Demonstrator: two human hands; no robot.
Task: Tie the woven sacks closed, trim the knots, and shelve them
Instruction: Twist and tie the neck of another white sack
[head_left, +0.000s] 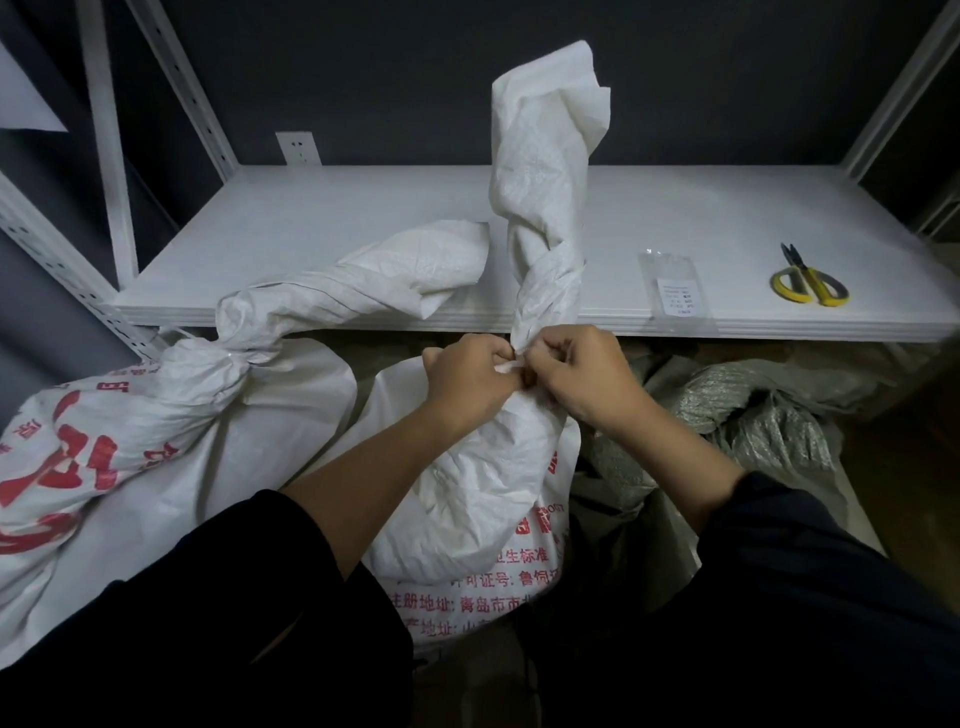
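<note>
We see both hands clenched knuckle to knuckle at the neck of a white woven sack (483, 493). The left hand (470, 376) and the right hand (587, 374) each have their fingers curled in, pinching a thin white strip (506, 366) that shows between them, right against the gathered cloth. We cannot tell how the strip runs behind the fingers.

The sack's body bulges just below the hands, between the dark sleeves, with red print on its right side. Above the hands its twisted top (545, 208) stands upright in front of the shelf.

Left of the hands lies a second sack (104, 441), also white with red print. Its neck is cinched and its loose end rests over the front edge of the white shelf (311, 218).

Right of the hands and lower down, crumpled grey sacks (753, 405) lie in a heap.

Up and to the right of the hands, on the shelf, we find a clear packet (675, 291) with a small label. Farther right are yellow-handled scissors (810, 286), blades closed.

Far behind, up and left of the hands, a wall socket (297, 148) sits on the dark wall.
</note>
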